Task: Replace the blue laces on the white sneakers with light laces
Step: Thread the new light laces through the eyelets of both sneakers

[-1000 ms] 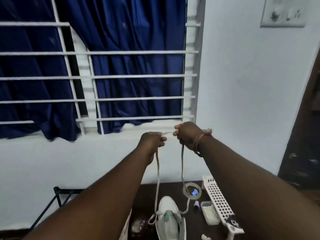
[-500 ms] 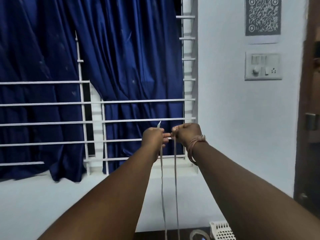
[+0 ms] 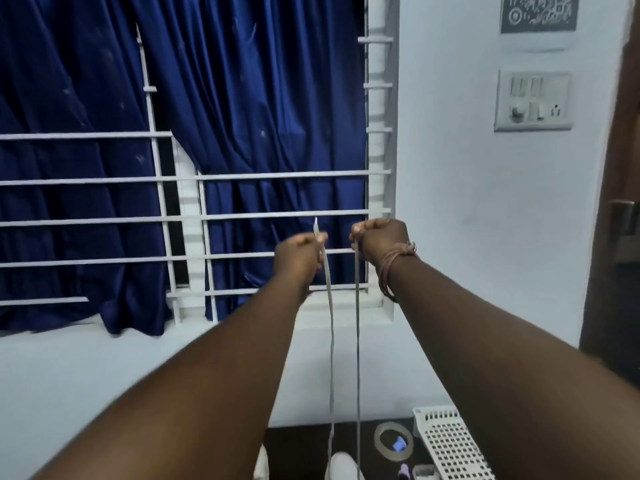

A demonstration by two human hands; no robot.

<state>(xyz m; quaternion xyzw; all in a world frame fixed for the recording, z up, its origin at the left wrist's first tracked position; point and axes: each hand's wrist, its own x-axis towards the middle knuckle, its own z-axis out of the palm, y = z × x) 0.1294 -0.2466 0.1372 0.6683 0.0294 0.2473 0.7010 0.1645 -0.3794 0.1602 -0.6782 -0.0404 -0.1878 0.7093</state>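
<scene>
Both arms are raised in front of the barred window (image 3: 277, 216), and each hand pinches one end of the light lace (image 3: 331, 341). The left hand (image 3: 299, 252) grips its strand between thumb and curled fingers, with the lace tip sticking up just above the knuckles. The right hand (image 3: 379, 239) is clenched round the other strand, which drops out of the underside of the fist; a bangle (image 3: 394, 268) sits on that wrist. The two hands are level with each other and a little apart.

From the grips the two strands hang nearly straight down, side by side, close together but not touching, to the white sneaker (image 3: 341, 467) at the bottom edge of the view. Only the toe of the shoe shows, so where the strands enter it cannot be made out.

The sneaker stands on a dark table (image 3: 298, 445). To its right lie a roll of clear tape (image 3: 393, 441) and a white perforated basket (image 3: 450, 445). Blue curtains (image 3: 242, 98) hang behind the bars, and a switch plate (image 3: 533, 100) is fixed to the pale wall.
</scene>
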